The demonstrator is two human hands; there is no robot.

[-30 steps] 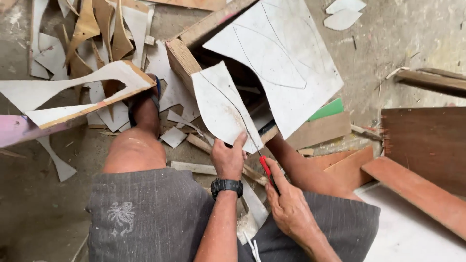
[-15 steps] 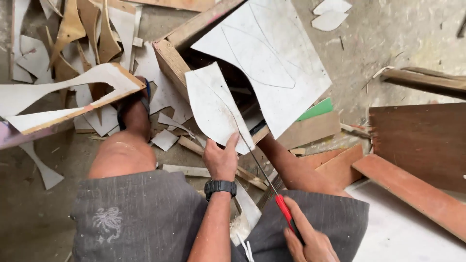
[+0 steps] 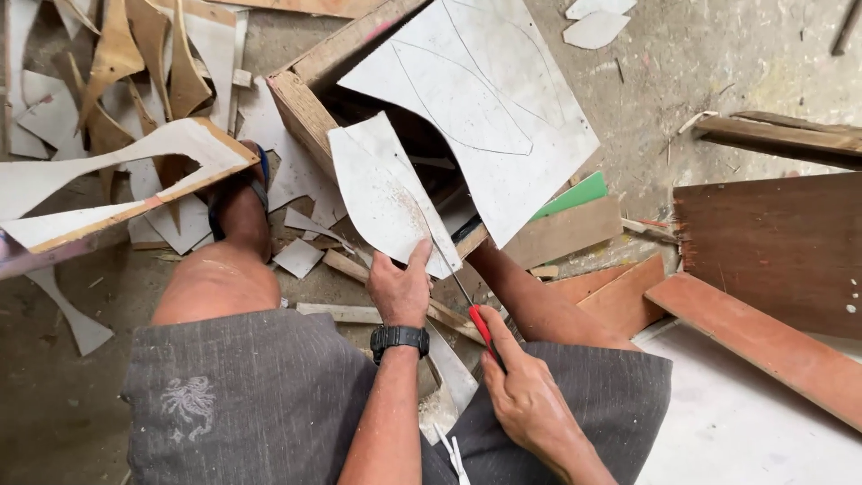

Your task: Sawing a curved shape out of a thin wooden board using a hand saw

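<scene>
White cutout (image 3: 386, 193), one saw (image 3: 467, 296), two hands (image 3: 400, 287).

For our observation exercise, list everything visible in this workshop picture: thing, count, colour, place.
Curved cut panel: one, white, held upright at centre.
Saw: one, red handle, thin blade against the panel's edge.
Large panel: one, white with pencilled curves, top centre.
Offcuts: many, white and tan, left floor.
Planks: several, reddish-brown, right.
Green piece: one, under the large panel.
Wristwatch: one, black.
Left hand: grips the panel.
Right hand: holds the saw.
</scene>
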